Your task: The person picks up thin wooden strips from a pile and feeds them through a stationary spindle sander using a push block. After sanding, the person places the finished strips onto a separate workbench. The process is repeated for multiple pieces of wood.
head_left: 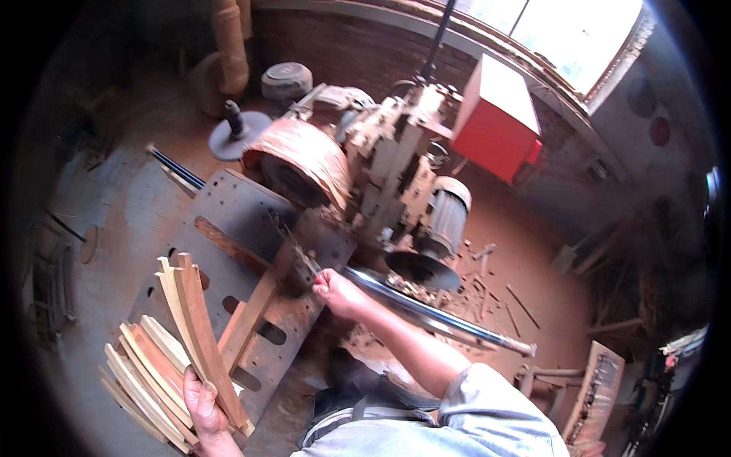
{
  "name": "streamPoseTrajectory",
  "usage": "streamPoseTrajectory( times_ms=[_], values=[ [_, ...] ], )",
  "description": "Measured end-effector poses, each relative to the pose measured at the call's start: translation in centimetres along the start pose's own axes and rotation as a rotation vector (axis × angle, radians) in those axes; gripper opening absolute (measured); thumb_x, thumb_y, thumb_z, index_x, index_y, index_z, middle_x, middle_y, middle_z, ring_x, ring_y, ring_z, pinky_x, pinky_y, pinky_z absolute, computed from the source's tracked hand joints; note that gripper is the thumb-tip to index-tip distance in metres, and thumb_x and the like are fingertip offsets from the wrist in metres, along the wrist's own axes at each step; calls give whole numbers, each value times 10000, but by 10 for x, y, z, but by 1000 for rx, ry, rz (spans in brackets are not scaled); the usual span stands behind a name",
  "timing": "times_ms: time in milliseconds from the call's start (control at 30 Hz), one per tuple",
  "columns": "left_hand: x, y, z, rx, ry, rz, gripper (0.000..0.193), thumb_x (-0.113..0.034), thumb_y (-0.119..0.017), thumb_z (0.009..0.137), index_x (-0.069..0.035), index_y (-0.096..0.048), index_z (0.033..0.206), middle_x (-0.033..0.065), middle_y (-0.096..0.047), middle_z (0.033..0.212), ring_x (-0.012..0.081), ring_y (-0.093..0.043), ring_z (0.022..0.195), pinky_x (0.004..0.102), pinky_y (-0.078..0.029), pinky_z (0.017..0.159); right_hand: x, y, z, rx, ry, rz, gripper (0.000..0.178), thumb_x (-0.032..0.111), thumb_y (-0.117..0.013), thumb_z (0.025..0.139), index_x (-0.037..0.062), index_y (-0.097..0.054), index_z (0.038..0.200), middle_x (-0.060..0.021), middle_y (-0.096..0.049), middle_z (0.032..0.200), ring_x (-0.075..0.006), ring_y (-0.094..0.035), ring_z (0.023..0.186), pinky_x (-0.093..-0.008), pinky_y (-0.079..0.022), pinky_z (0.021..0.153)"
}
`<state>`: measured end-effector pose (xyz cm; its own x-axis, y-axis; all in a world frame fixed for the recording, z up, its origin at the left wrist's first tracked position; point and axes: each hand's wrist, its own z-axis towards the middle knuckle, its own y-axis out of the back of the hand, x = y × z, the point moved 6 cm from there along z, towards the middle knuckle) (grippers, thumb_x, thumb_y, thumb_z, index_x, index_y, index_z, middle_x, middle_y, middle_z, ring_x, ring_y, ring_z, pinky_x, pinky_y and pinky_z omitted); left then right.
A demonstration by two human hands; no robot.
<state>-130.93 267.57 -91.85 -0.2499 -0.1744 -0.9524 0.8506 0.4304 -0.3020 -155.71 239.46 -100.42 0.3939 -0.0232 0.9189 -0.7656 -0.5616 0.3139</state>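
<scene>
My left hand (204, 405) is closed round the lower end of a few slightly curved wooden strips (199, 324), which stand tilted upward. Beside and behind it lies a stack of similar pale and reddish curved strips (148, 369). My right arm reaches forward, and my right hand (340, 294) is closed on the end of a metal clamp lever (306, 264) with a bit of red at the grip. That lever sits over the slotted steel machine table (247, 202). A long wooden bar (259, 305) lies across the table, left of my right hand.
Past the table stands a woodworking machine with a cloth-wrapped round guard (304, 156), a grey motor (447, 213) and a dark disc (422, 270). A shiny steel rail (434, 311) runs right. A red box (495, 122) stands behind; wood scraps (487, 289) litter the floor.
</scene>
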Motion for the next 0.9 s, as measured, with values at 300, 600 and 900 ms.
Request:
streamPoseTrajectory(
  times_ms=[300,600,900],
  values=[
    [41,-60,-127,0,54,-13,650,-361,-829,835,20,-497,1244,66,-625,1092,132,-585,970,274,-481,880,-93,68,-110,-9,-120,166,261,267,-586,975,50,-515,1101,9,-485,726,-97,-446,558,-299,-390,479],
    [55,-118,-262,-181,-103,29,582,-281,-792,872,4,-487,1278,60,-632,1097,138,-606,968,276,-502,869,-141,111,-202,-1,-71,-14,344,337,-580,981,29,-541,1129,-56,-581,774,-170,-579,695,-352,-484,659],
    [137,-194,-320,-192,-104,-35,492,-124,-701,893,-25,-485,1324,75,-654,1125,162,-666,927,289,-573,797,-198,153,-285,64,-29,-67,369,333,-558,988,16,-505,1169,-242,-657,1008,-376,-663,987,-452,-504,875]
  ],
)
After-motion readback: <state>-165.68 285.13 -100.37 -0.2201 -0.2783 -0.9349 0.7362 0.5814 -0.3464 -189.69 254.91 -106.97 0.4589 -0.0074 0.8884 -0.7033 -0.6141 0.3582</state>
